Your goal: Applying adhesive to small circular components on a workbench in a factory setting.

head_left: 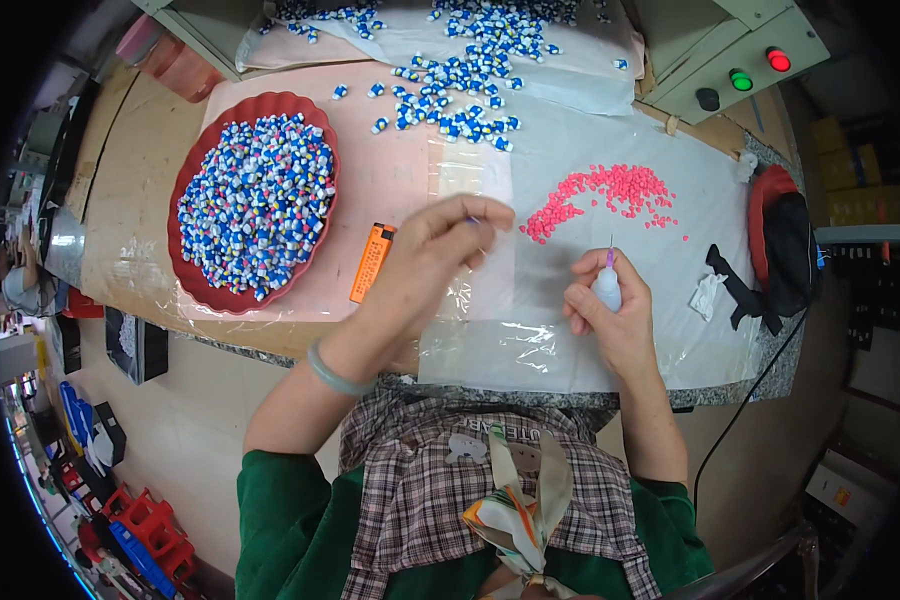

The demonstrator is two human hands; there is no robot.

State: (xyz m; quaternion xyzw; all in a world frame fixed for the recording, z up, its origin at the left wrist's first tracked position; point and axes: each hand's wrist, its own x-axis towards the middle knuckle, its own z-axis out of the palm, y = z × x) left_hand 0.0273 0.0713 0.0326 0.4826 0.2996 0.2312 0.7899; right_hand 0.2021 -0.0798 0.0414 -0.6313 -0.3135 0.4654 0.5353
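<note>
My right hand is wrapped round a small squeeze bottle of pale liquid, its thin needle tip pointing up and away from me. My left hand is raised over the middle of the bench, fingers curled in a pinch. A speck of blue shows at its fingertips, but what it holds is mostly hidden. Beyond and to the right of it, small pink heart-shaped pieces are scattered on a white sheet. Small blue-and-white pieces lie loose farther back. Many similar ones, some with pink bits, fill a red scalloped bowl at left.
An orange box cutter or similar flat tool rests by my left forearm. At back right stands a grey machine housing with lit green and red buttons. A black-and-red bag and a crumpled tissue lie right. A pink-lidded jar stands back left.
</note>
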